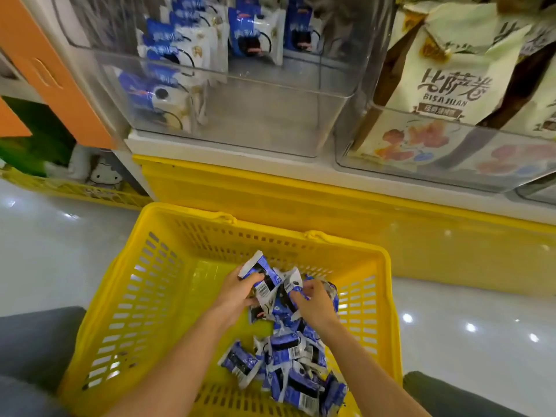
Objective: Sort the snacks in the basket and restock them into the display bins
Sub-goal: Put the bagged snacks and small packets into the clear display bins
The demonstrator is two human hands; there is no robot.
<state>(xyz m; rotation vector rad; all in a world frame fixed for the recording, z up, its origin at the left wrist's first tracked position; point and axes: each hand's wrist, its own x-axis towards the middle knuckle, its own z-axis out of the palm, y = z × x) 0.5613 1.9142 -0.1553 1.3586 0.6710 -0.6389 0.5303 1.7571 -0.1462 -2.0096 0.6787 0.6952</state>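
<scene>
From my remote seat I see both bare forearms reaching down into the yellow basket (120,281), which stands on the glossy floor (45,251) just in front of the yellow shelf base (301,206). The blue-and-white snack packets (288,365) lie heaped along the basket's right side, from its near right corner up toward the far wall. My left hand (237,291) is over the middle of the basket floor with its fingers curled round one raised packet (261,276), which stands tilted above the pile with its barcode face showing. My right hand (316,302) sits just beside it, closer to the basket's right wall, its fingertips pinching the crimped edge of a second packet (296,288) at the top of the heap. The two hands are near each other but not touching. Above the shelf base, on the white ledge (210,145), a clear display bin (270,115) holds matching blue-and-white packs (180,49) standing in rows against its left and far sides. To the right of it, touching or nearly so, a second clear bin (436,164) carries larger cream bags (451,85) printed BISAJUAN, standing upright. At the far left an orange panel (60,79) leans beside the shelf
</scene>
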